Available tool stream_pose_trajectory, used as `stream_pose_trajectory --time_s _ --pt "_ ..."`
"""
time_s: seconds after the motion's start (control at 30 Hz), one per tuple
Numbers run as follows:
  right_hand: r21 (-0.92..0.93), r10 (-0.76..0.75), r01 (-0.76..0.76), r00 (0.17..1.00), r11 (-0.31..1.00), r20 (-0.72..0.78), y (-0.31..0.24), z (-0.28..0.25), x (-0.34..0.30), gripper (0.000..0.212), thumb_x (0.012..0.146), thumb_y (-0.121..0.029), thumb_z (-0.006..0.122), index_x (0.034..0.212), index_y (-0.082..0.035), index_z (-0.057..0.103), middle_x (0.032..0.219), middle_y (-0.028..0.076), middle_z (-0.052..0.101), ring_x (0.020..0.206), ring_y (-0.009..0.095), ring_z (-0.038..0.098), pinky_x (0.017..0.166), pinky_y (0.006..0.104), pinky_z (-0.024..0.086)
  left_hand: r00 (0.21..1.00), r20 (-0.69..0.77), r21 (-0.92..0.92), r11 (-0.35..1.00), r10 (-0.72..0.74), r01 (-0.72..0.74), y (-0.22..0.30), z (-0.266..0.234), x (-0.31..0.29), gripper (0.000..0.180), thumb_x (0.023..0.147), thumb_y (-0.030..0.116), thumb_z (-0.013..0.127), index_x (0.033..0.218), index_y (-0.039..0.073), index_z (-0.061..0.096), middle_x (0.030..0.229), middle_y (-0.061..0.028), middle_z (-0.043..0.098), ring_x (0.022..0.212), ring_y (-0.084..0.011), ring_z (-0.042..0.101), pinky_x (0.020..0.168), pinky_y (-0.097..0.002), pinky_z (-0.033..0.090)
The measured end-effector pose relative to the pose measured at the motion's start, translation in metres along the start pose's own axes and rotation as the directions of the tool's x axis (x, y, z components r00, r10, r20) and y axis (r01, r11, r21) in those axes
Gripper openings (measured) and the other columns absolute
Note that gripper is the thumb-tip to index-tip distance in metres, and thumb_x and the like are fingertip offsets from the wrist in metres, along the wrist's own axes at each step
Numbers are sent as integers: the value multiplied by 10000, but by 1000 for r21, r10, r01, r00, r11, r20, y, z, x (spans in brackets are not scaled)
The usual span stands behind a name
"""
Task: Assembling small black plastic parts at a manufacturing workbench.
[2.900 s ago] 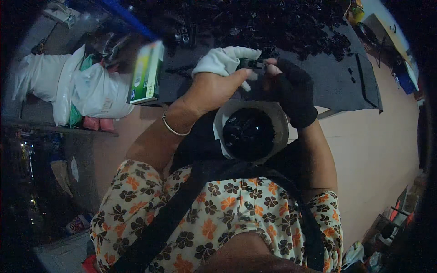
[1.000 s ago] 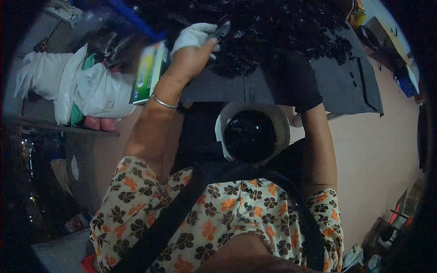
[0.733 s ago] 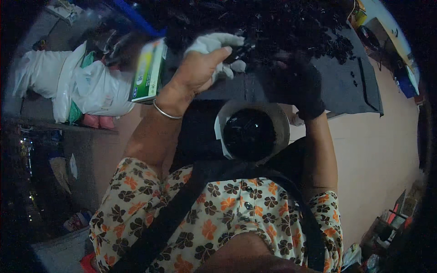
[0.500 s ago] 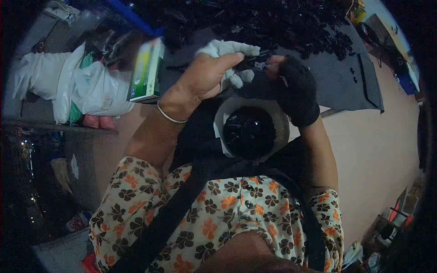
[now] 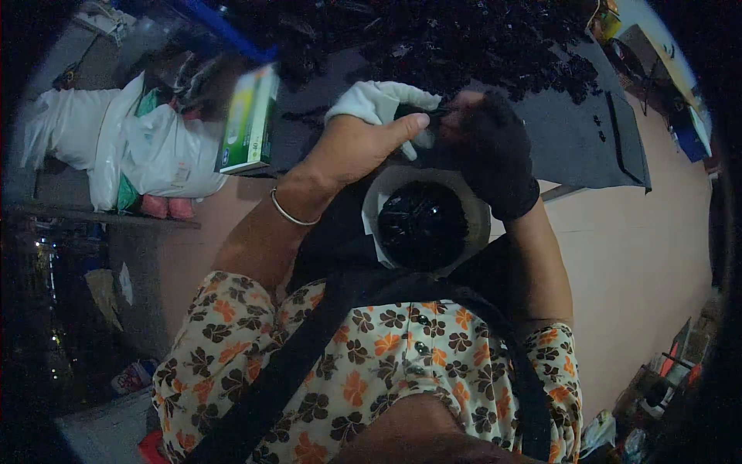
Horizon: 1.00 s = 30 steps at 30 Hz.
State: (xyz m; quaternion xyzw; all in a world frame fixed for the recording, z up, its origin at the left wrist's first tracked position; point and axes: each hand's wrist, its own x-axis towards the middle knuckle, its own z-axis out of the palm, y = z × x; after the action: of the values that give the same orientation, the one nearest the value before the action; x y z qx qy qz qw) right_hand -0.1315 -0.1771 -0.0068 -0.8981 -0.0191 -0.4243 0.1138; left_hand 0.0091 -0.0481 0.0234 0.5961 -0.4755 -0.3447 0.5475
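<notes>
My left hand [image 5: 375,127] wears a white glove that leaves the thumb bare. Its thumb and fingers are closed on a small black part [image 5: 427,110], which is mostly hidden. My right hand [image 5: 498,158], in a black glove with bare fingertips, meets it from the right, fingers bent and pinched together at the part's end. What those fingertips hold is too dark to make out. Both hands are over the near edge of the dark table. Just below them, a round white bucket [image 5: 374,197] stands between my legs, with shiny black material [image 5: 423,224] inside.
A heap of small black parts [image 5: 495,50] covers the back of the grey tabletop [image 5: 572,143]. To the left stand a green and white box [image 5: 249,127] and white plastic bags [image 5: 162,147]. A blue bar [image 5: 220,29] slants across the far left. Some loose black bits lie at the right.
My left hand has turned slightly, its gloved fingers curling in closer behind the thumb. My right hand has moved a little left and lower, bringing its fingertips nearer the left ones.
</notes>
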Motion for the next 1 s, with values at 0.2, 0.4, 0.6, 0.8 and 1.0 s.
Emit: stream_pose_trajectory --time_s 0.2,0.4,0.6,0.8,1.0 --pt "512 578 -739 668 438 470 -8 -1 -2 262 750 -121 693 957 -6 581 862 64 606 823 129 560 710 282 470 1000 -3 231 973 19 -18 9 6 -13 207 828 52 578 1019 -27 592 796 -82 636 697 -97 588 589 -223 491" --pt "504 527 -719 694 478 490 -4 -5 -3 244 725 -112 703 909 -5 583 825 46 600 755 118 543 684 269 462 999 28 247 968 -44 36 11 4 -20 206 821 41 575 1018 -14 599 869 -91 634 732 -95 588 616 -231 493" --pt "212 335 -626 637 751 694 12 -18 1 208 713 -107 696 882 -29 603 825 79 606 751 170 578 670 297 465 967 89 658 714 238 -237 -8 -43 15 319 748 251 674 1006 70 626 847 -107 649 773 -248 625 695 -341 483" --pt "-136 194 -193 981 972 -7 28 5 -7 239 722 -182 669 936 -80 640 878 124 624 815 296 610 698 356 485 907 -32 966 244 419 -79 -31 -93 103 252 782 187 614 997 55 620 839 -137 636 763 -249 618 709 -344 479" --pt "-72 354 -347 898 935 263 19 9 -5 315 685 -187 678 982 -94 627 916 135 604 922 315 564 739 398 470 930 -366 877 350 41 330 -16 -58 140 226 768 236 575 977 151 597 940 -109 623 879 -324 573 750 -406 460"
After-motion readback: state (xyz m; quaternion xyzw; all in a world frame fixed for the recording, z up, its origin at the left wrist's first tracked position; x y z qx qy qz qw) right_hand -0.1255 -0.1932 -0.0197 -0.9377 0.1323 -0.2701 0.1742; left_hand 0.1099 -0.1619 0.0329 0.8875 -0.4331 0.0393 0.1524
